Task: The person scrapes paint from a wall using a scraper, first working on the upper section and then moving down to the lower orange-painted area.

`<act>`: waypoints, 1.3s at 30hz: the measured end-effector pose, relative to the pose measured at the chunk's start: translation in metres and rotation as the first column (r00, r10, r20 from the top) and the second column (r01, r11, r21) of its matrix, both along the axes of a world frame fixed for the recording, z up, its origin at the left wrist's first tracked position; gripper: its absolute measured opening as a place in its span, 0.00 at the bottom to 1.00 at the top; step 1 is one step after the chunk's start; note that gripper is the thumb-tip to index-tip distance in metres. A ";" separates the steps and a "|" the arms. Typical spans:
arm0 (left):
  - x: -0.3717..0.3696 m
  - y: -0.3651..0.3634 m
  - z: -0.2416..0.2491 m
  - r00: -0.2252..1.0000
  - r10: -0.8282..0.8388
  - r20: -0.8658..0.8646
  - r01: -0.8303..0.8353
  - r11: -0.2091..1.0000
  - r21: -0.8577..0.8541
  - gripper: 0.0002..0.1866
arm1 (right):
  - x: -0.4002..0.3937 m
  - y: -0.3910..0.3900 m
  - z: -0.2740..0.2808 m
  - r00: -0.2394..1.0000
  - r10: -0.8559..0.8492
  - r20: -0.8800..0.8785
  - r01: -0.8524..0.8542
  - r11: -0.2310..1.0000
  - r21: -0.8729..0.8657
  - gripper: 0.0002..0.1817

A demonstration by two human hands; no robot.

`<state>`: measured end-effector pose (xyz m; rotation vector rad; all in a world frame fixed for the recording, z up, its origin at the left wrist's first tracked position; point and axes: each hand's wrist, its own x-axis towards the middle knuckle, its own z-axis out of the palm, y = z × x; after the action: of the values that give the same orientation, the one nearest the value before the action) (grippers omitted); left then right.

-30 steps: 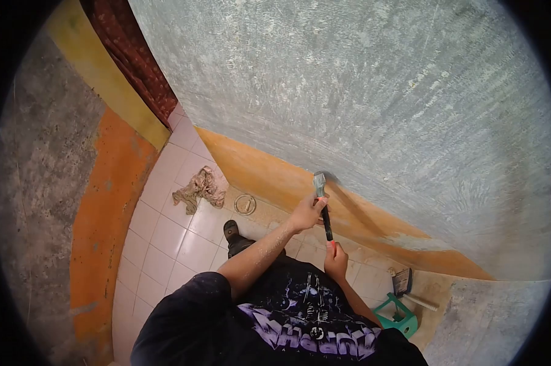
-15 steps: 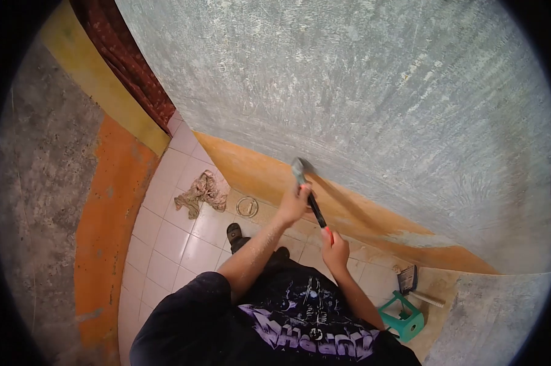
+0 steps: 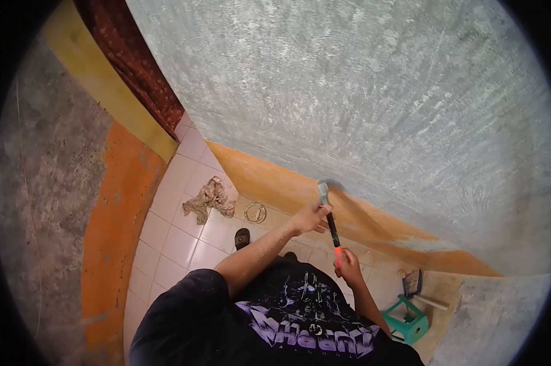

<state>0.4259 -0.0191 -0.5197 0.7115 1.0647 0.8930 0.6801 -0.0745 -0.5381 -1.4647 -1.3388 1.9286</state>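
A long-handled scraper (image 3: 331,227) with a grey head, black shaft and red-orange grip slants up against the wall. My left hand (image 3: 311,219) is closed around its shaft just below the head. Lower down, my right hand (image 3: 348,266) is wrapped around the red-orange grip. The scraper's head overlaps the boundary between the scratched grey wall (image 3: 348,91) and the orange band (image 3: 257,177) beneath it. Pale dust speckles my left forearm.
A crumpled cloth (image 3: 211,198) and a ring-shaped object (image 3: 255,213) lie on the tiled floor (image 3: 171,244). At lower right are a green stool (image 3: 412,329) and a blue-edged brush-like tool (image 3: 412,282). A dark red curtain (image 3: 129,55) hangs at upper left.
Both hands and the scraper have shifted right and down in view, its head lower along the wall. The camera view has also shifted slightly.
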 end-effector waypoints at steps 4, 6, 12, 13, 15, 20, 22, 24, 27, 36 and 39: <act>0.023 0.005 -0.001 0.998 -0.060 -0.017 0.060 0.998 0.004 0.24 | 0.012 -0.014 0.006 0.994 -0.092 0.054 0.090 0.995 0.032 0.16; 0.020 0.009 0.005 0.998 -0.061 -0.022 0.061 0.998 0.009 0.24 | 0.011 -0.013 -0.002 0.991 -0.111 0.079 0.101 0.988 0.119 0.16; 0.014 0.009 0.008 0.998 -0.043 -0.039 0.045 0.998 0.054 0.23 | 0.008 -0.010 -0.020 0.975 -0.140 0.172 0.079 0.944 0.321 0.18; 0.016 0.009 0.007 0.998 -0.026 -0.049 0.029 0.997 0.065 0.23 | 0.008 -0.010 -0.023 0.972 -0.141 0.189 0.063 0.928 0.367 0.18; 0.020 0.009 0.002 0.998 0.016 -0.064 -0.010 0.996 0.090 0.23 | 0.005 -0.009 -0.020 0.968 -0.146 0.204 0.049 0.908 0.415 0.19; 0.014 0.010 -0.011 0.986 0.130 -0.108 -0.116 0.986 0.122 0.22 | -0.009 -0.003 -0.020 0.965 -0.149 0.216 0.032 0.882 0.470 0.20; 0.014 0.010 0.000 0.986 0.105 -0.127 -0.090 0.989 0.116 0.22 | -0.005 -0.005 -0.021 0.957 -0.177 0.232 0.028 0.848 0.530 0.21; 0.018 0.006 0.009 0.987 0.046 -0.157 -0.028 0.993 0.118 0.22 | -0.004 -0.007 -0.022 0.950 -0.180 0.256 0.018 0.848 0.530 0.21; 0.018 0.007 0.003 0.989 0.050 -0.142 -0.034 0.993 0.109 0.23 | -0.001 -0.006 -0.016 0.936 -0.151 0.317 -0.028 0.867 0.497 0.20; 0.004 0.002 -0.003 0.987 0.126 -0.100 -0.115 0.987 0.111 0.25 | -0.025 -0.004 0.000 0.937 -0.144 0.317 -0.031 0.872 0.489 0.20; -0.016 0.002 -0.007 0.977 0.178 -0.118 -0.167 0.981 0.095 0.25 | -0.037 -0.002 -0.006 0.940 -0.141 0.311 -0.038 0.861 0.506 0.20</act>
<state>0.4104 -0.0169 -0.5265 0.7619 1.2205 1.0580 0.6426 -0.0763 -0.5439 -1.5661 -1.7648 1.1751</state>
